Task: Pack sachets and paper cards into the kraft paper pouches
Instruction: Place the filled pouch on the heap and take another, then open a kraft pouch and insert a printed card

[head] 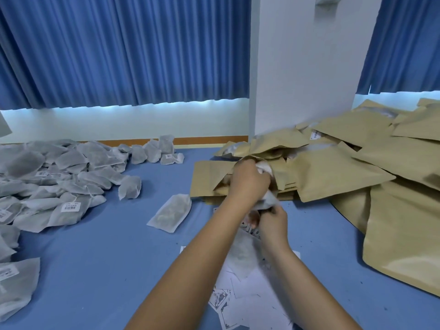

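Kraft paper pouches (345, 172): we log a large heap, bulging and apparently filled, piled at the right of the blue surface (95, 258) against a white pillar (304, 67). We judge a good share of the work done.
Flat pouch stack (198, 192): just beside that heap, unfilled, under the hands.
Sachets (59, 182): a broad heap at the left, well apart from the pouches, left to pack. One loose sachet (170, 213) lies between heap and stack.
Paper cards (252, 291): scattered near us, beneath the forearms.
Left hand (247, 181): fingers curled at the mouth of the top pouch (214, 170), gripping it, as we read it.
Right hand (273, 220): fingers pinch a held sachet (267, 201), raised toward that mouth. We judge it not yet fully inside.
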The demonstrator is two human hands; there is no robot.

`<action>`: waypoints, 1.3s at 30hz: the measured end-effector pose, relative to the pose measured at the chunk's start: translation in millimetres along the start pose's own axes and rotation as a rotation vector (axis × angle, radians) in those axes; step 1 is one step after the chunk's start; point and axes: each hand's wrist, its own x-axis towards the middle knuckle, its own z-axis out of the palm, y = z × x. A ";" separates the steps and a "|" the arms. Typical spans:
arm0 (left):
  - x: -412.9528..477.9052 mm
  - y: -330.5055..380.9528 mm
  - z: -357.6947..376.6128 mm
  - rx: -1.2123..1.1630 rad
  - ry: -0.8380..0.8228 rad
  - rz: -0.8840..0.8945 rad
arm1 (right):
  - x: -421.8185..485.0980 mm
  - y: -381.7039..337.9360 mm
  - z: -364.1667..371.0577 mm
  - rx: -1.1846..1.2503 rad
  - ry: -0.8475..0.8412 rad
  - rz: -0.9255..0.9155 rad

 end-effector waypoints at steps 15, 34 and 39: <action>-20.8 -22.7 14.4 0.297 0.004 0.470 | 18.0 -8.6 -19.9 0.203 0.035 0.013; -44.3 -146.5 2.8 0.332 0.102 0.522 | 36.5 1.0 -40.8 0.378 0.103 0.047; -41.9 -156.1 11.8 0.611 -0.036 0.331 | 35.0 2.7 -34.3 0.351 0.084 0.070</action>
